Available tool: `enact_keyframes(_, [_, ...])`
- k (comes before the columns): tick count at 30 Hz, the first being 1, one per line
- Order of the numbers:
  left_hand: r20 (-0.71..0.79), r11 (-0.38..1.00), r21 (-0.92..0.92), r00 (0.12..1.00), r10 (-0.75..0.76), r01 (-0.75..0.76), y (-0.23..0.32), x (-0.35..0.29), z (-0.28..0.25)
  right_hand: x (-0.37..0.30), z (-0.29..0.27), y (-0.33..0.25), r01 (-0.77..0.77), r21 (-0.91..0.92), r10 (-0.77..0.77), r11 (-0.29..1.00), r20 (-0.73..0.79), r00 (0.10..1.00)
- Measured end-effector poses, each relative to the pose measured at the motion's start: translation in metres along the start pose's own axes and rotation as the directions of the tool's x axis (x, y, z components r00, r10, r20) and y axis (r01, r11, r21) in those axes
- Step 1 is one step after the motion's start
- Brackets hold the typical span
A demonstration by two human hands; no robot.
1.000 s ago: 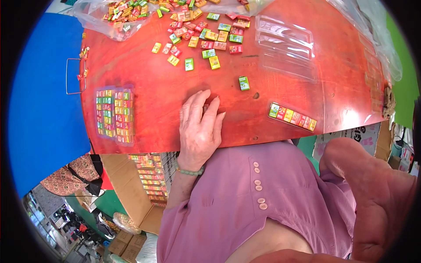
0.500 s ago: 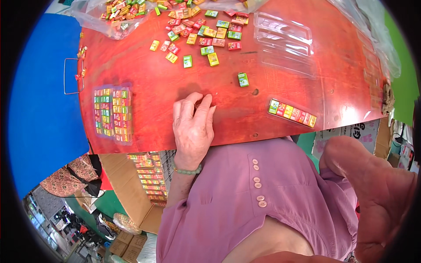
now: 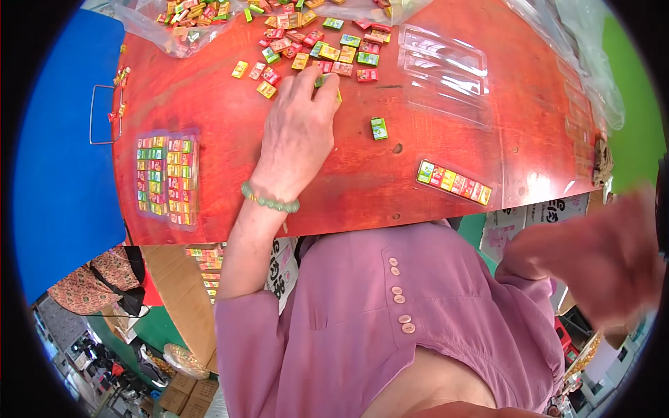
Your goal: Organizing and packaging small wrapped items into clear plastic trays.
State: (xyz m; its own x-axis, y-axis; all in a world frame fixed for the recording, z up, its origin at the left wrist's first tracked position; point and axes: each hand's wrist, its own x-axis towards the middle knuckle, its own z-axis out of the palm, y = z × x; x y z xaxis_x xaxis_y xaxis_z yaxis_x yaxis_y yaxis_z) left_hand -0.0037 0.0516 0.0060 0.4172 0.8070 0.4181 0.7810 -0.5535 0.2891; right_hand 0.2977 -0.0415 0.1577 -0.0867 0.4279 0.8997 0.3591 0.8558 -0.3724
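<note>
My left hand (image 3: 296,132), with a green bead bracelet at its wrist, reaches over the red table to the near edge of a loose pile of small coloured boxes (image 3: 329,52). Its fingers are closed about a small green box (image 3: 321,81), partly covered by them. A yellow box beside the thumb is mostly hidden. My right hand (image 3: 592,258) is raised at the right, off the table; motion smears it and its fingers cannot be made out. A single green box (image 3: 378,128) lies apart. Closer to me sits a narrow clear tray (image 3: 454,182) with one row of boxes.
Filled clear trays (image 3: 167,180) lie at the table's left. Empty clear plastic trays (image 3: 444,66) rest at the far right. A plastic bag (image 3: 171,38) of boxes stands far left. Below the near table edge is an open carton (image 3: 178,285) holding more packed boxes.
My left hand has moved forward from the bare middle of the table to the pile, closing on a green box. My right hand has shifted and is now blurred.
</note>
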Motion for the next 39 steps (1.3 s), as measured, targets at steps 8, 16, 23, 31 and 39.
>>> enact_keyframes(8, [0.038, 0.996, -0.089, 0.999, -0.017, 0.020, 0.009, -0.014, -0.004, -0.048, 0.090, 0.056, -0.414, -0.279, 0.476, 0.867, 0.711, 0.518])
enact_keyframes(16, [0.035, 0.937, -0.309, 0.986, -0.161, 0.164, 0.031, -0.051, -0.011, -0.074, 0.116, 0.077, -0.329, -0.330, 0.456, 0.885, 0.758, 0.466])
enact_keyframes(23, [0.023, 0.939, -0.273, 0.978, -0.209, 0.208, 0.027, -0.062, -0.020, -0.081, 0.130, 0.071, -0.320, -0.334, 0.454, 0.887, 0.757, 0.470])
enact_keyframes(31, [0.180, 0.927, -0.326, 0.975, -0.130, 0.184, 0.016, -0.058, -0.035, -0.089, 0.153, 0.066, -0.367, -0.299, 0.461, 0.881, 0.720, 0.518])
enact_keyframes(39, [0.162, 0.952, -0.228, 0.972, -0.172, 0.207, 0.016, -0.061, -0.030, -0.083, 0.148, 0.061, -0.369, -0.350, 0.493, 0.861, 0.754, 0.433])
